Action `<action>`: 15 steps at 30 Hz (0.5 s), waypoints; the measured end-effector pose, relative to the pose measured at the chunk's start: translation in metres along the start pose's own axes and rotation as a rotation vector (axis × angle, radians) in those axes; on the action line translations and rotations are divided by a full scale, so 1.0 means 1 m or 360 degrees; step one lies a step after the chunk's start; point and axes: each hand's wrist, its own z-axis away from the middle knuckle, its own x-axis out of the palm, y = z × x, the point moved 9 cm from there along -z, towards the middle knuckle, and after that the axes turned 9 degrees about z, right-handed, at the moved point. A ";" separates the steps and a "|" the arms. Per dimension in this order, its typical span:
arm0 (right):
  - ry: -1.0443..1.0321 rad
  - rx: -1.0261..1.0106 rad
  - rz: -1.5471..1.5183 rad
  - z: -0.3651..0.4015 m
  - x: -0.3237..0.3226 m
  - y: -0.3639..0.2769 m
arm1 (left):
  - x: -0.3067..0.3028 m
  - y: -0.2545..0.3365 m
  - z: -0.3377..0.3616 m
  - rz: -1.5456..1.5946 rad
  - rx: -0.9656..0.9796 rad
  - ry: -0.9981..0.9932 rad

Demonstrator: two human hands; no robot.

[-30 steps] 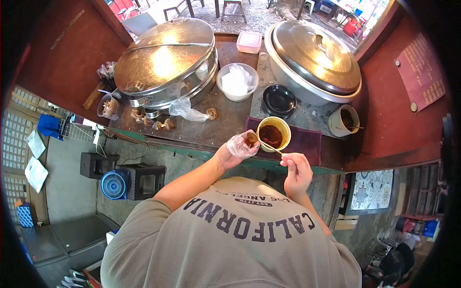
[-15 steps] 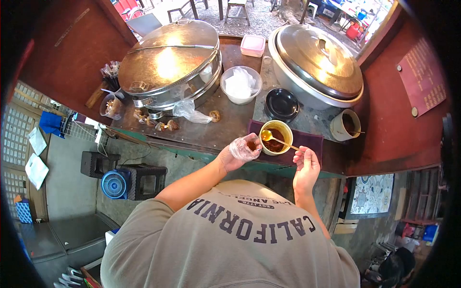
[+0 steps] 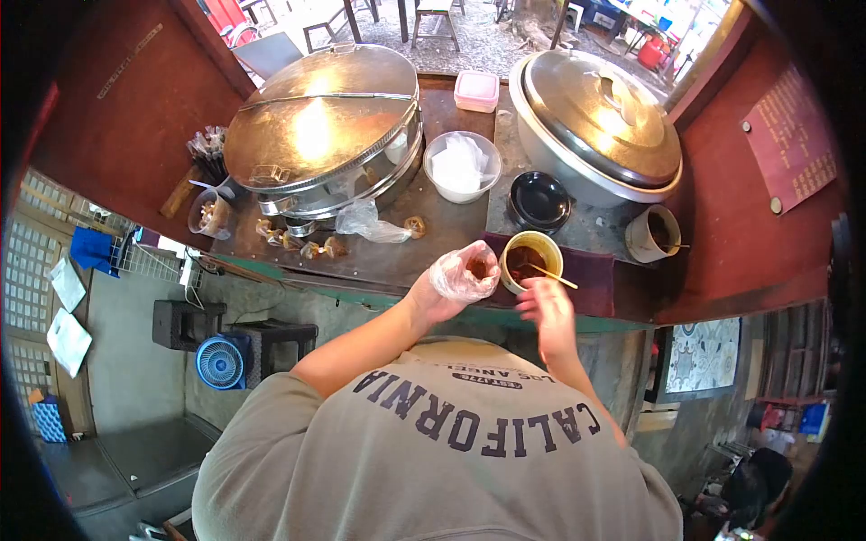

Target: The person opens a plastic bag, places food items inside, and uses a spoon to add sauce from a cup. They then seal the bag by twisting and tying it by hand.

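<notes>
My left hand is wrapped round a clear plastic bag with dark brown sauce in its opening. Just right of it stands a pale yellow tub of dark sauce, with a thin spoon handle leaning out over its rim. My right hand is below the tub's right side, blurred, its fingers apart and off the handle. Left of the tub, a knotted clear bag and several small tied sauce bags lie on the counter.
A large round lidded steel pot stands at the left, another lidded pot at the right. Between them are a white bowl, a pink box and black plates. A second sauce tub stands at the right.
My right hand has let go of the spoon and moved slightly left and down. The spoon, lifted before, now rests in the tub. My left hand still holds the bag.
</notes>
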 end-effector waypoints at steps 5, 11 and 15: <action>-0.0703 0.0874 -0.0785 0.008 0.105 0.020 | 0.007 0.027 0.004 -0.0059 0.0011 -0.0273; -0.0586 0.0988 -0.1044 -0.007 0.137 0.016 | 0.013 0.058 0.021 -0.0047 -0.0058 -0.0548; -0.0509 0.0957 -0.1292 -0.024 0.147 0.009 | -0.030 0.082 0.016 -0.0300 -0.0085 -0.0347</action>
